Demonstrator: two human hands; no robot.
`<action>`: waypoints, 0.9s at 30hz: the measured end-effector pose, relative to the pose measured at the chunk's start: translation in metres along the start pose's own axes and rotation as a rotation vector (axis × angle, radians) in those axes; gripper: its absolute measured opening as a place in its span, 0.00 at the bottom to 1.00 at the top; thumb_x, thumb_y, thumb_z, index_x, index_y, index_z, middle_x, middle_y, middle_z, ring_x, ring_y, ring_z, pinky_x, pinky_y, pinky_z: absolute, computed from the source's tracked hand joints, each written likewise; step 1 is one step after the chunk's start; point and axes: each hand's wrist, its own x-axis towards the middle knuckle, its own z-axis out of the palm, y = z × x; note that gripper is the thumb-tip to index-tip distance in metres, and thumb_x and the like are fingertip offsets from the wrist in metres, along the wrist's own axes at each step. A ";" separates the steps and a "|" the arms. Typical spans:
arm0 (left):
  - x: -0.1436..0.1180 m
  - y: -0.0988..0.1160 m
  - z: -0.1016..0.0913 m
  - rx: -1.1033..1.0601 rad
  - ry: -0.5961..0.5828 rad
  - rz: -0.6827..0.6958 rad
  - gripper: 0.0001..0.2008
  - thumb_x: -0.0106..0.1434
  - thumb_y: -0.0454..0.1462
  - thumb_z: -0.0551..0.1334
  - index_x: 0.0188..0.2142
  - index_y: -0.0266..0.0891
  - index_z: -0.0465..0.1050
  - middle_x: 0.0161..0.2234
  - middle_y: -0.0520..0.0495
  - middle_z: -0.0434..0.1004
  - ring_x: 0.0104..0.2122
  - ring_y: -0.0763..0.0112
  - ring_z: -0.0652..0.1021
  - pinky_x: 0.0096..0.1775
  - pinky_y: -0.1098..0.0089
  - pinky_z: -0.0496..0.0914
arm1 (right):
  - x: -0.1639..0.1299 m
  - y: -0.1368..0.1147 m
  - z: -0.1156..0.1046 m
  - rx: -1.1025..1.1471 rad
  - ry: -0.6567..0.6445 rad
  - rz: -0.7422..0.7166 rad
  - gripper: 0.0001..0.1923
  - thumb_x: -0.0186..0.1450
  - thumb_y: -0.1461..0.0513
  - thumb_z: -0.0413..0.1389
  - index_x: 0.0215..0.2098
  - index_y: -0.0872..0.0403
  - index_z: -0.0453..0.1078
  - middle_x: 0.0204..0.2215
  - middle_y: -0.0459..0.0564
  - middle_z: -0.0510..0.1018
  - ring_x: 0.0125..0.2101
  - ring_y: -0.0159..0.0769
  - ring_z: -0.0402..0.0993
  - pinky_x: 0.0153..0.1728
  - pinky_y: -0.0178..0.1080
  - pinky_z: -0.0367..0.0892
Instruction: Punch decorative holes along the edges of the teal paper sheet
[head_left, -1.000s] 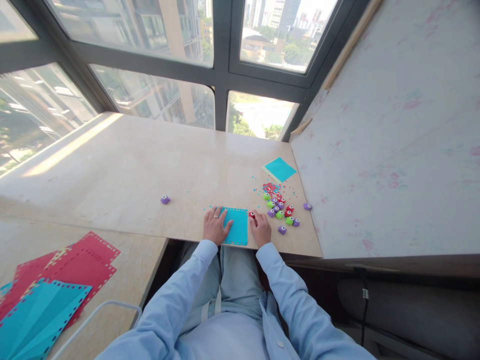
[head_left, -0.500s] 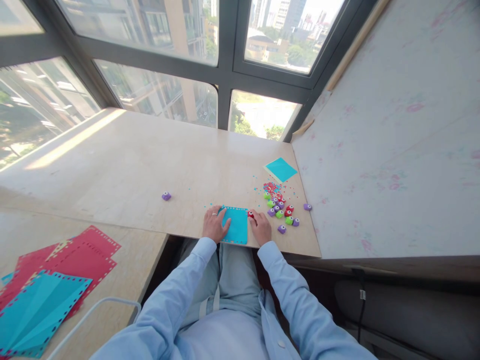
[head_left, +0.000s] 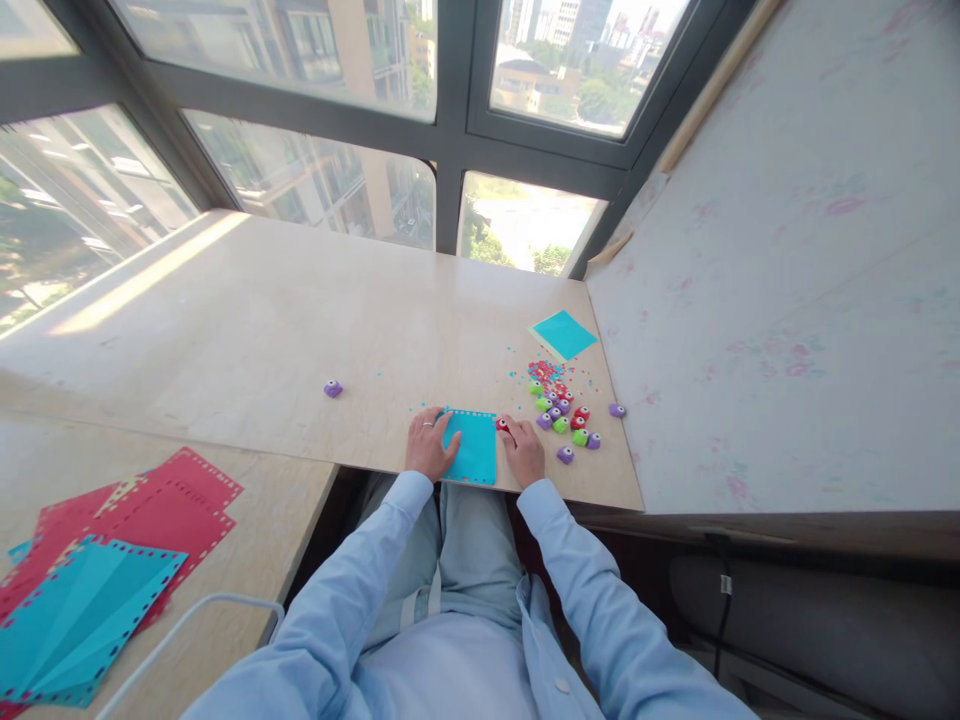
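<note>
A blue sheet of paper point(head_left: 474, 448) lies at the table's front edge, with small punched holes along its top and bottom edges. My left hand point(head_left: 430, 446) rests flat on its left side, fingers apart, a ring on one finger. At the sheet's right edge my right hand point(head_left: 524, 450) has its fingers closed on a small red craft punch point(head_left: 502, 425). Just right of that hand sit several more punches in purple, green and red, among them a purple punch point(head_left: 565, 455) and a green punch point(head_left: 580, 438).
Red and blue paper bits point(head_left: 549, 374) are heaped behind the punches, with a blue square of paper point(head_left: 564, 335) farther back. One purple punch point(head_left: 333, 388) stands alone to the left. Red sheets point(head_left: 169, 510) and blue sheets point(head_left: 97, 610) with punched borders lie on the left surface. A patterned wall point(head_left: 787, 300) bounds the right.
The view has shifted very slightly. Both hands keep their places on and beside the blue sheet, and the red punch stays at its right edge.
</note>
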 end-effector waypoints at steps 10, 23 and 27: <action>0.001 -0.002 0.002 -0.010 -0.007 -0.015 0.21 0.64 0.45 0.55 0.53 0.40 0.70 0.56 0.40 0.68 0.57 0.54 0.66 0.59 0.55 0.58 | -0.001 0.000 -0.001 0.039 -0.008 -0.002 0.19 0.68 0.60 0.47 0.56 0.51 0.68 0.39 0.51 0.73 0.39 0.37 0.71 0.40 0.36 0.66; 0.001 -0.002 0.003 -0.010 0.005 -0.011 0.20 0.65 0.43 0.54 0.53 0.39 0.71 0.56 0.41 0.69 0.57 0.55 0.66 0.60 0.55 0.58 | -0.002 0.004 0.004 0.054 0.013 0.005 0.19 0.68 0.62 0.46 0.55 0.52 0.69 0.40 0.52 0.73 0.40 0.38 0.70 0.42 0.37 0.66; 0.001 -0.002 0.003 -0.005 -0.003 -0.011 0.21 0.65 0.43 0.53 0.53 0.38 0.71 0.57 0.41 0.68 0.59 0.55 0.63 0.61 0.56 0.57 | -0.004 0.006 0.006 0.051 0.041 0.001 0.19 0.67 0.63 0.46 0.54 0.52 0.69 0.43 0.54 0.71 0.43 0.38 0.70 0.43 0.38 0.67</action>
